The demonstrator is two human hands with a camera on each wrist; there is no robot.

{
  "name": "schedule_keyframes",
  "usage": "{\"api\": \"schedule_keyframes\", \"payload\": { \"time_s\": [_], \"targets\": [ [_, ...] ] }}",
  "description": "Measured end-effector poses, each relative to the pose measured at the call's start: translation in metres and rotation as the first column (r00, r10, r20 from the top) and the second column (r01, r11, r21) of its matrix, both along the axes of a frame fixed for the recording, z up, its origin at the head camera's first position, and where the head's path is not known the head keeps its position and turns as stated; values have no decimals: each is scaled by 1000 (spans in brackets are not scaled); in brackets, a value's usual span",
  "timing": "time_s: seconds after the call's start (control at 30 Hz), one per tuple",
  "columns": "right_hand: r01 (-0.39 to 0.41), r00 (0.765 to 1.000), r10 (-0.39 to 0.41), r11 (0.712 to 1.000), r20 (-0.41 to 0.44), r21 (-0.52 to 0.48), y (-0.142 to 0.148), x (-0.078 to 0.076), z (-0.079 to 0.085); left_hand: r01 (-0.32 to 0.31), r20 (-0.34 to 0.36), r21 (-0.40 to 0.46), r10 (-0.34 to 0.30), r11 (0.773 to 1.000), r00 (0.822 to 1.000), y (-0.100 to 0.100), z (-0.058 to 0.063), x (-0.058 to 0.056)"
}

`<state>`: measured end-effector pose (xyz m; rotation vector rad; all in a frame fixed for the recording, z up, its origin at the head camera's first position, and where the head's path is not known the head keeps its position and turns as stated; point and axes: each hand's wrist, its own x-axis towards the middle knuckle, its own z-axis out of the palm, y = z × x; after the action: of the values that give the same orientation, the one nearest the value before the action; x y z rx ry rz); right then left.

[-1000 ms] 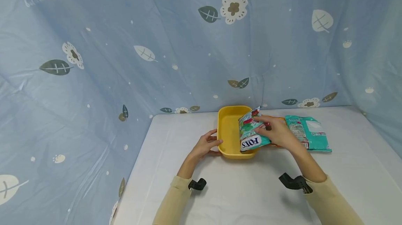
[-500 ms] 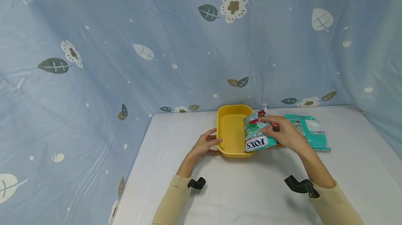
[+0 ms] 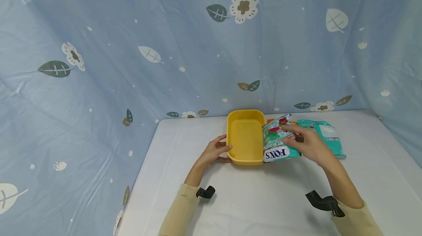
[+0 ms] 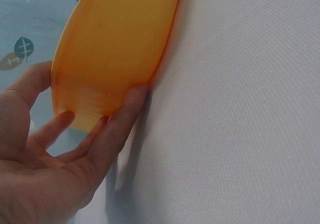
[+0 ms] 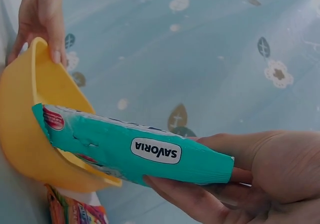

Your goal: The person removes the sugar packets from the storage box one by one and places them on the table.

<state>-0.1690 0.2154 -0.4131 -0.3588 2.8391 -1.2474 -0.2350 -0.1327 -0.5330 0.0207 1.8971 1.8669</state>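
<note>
My right hand pinches a teal FOX'S candy bag between thumb and fingers. The bag is raised and tilted, overlapping the right rim of a yellow plastic tub in the head view. In the right wrist view the bag's teal side faces the camera, its far end over the tub's rim. On the tub's left side my left hand grips the wall, thumb over the rim and fingers outside. The left wrist view shows those fingers against the tub's outer wall.
Another teal bag lies flat on the white table at the right. An orange packet lies beside the tub, mostly hidden in the head view. Behind the table hangs a blue patterned curtain.
My right hand has carried the candy bag to the right, from over the tub's inside to its right rim, uncovering the tub's floor. My left hand stays on the tub.
</note>
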Motion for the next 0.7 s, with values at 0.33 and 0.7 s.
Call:
{"api": "schedule_keyframes", "payload": {
  "time_s": [0.33,0.7],
  "targets": [
    [-19,1000,19,999,-5,-32,9,11,-6,5,-6,5,-5,1000,1000,0,0,1],
    [6,1000,-7,1000,-4,-22,17,24,-9,8,4,18,-8,1000,1000,0,1,2]
  ]
}}
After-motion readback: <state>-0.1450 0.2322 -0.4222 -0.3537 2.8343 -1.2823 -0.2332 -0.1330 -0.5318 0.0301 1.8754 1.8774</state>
